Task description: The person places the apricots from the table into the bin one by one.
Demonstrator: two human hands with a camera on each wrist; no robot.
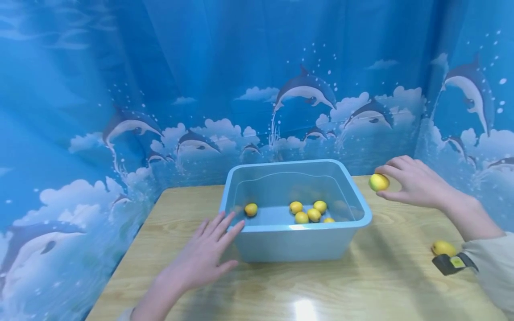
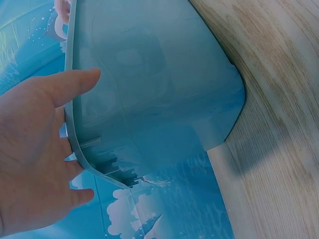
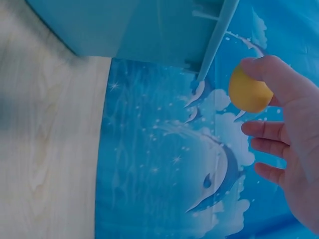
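My right hand [image 1: 413, 183] pinches a small yellow-green mango [image 1: 379, 182] between thumb and fingers, to the right of a light blue plastic bin [image 1: 297, 243]. In the right wrist view the thumb and index finger grip this mango [image 3: 249, 89], while the other fingers stand away from it. My left hand [image 1: 201, 254] is at the bin's near left corner, its fingers straight and spread over the rim. The left wrist view shows the thumb outside the bin wall [image 2: 149, 74]. Inside the bin lie several yellow mangoes [image 1: 314, 215], with one mango [image 1: 251, 209] apart at the left.
Another yellow mango [image 1: 443, 248] lies on the wooden table [image 1: 385, 285] at the right, beside the right wrist's black strap [image 1: 453, 263]. A blue curtain [image 1: 241, 67] printed with dolphins hangs behind the table and along its sides.
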